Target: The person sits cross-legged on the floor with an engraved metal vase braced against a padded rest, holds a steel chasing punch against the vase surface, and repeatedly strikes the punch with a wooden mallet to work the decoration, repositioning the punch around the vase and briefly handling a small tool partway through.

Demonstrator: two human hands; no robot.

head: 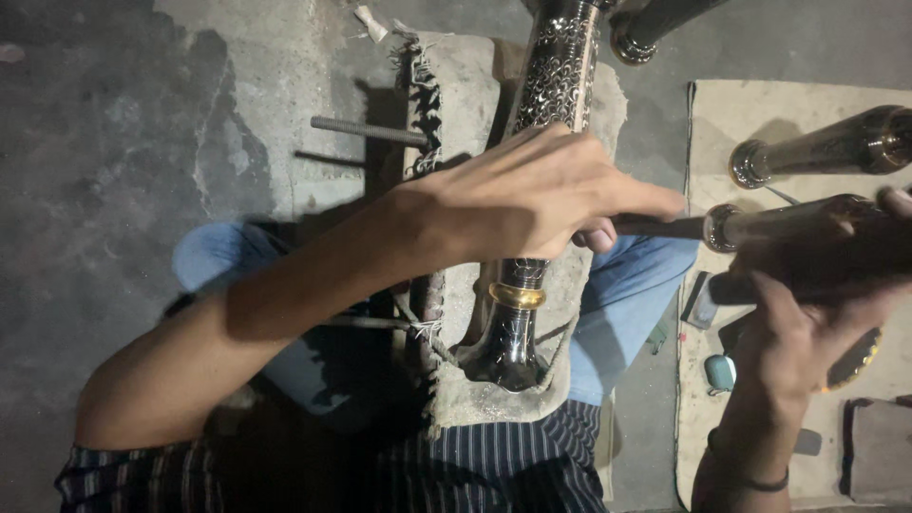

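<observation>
A view looks straight down at a person seated on a grey concrete floor [114, 123], legs in blue jeans, a dark striped shirt at the bottom edge. Across the lap lies a long dark metal stem with fine silver engraved patterning and a gold band [541, 190], resting on a worn, frayed beige cloth pad [456, 85]. The left hand [532, 195] reaches across and is clenched over the stem's middle, pinching a thin dark chisel-like tool [655, 226] against it. The right hand [807, 332] is closed around a dark wooden mallet-like handle [817, 242], held just to the right of the tool's end.

The upper part of the stem is densely patterned; the stretch below the gold band looks more sparsely marked, so engraving seems partly done. Two similar brass-coloured stems [836, 142] lie on a beige mat [722, 104] to the right. A threaded metal rod [366, 130] lies on the floor.
</observation>
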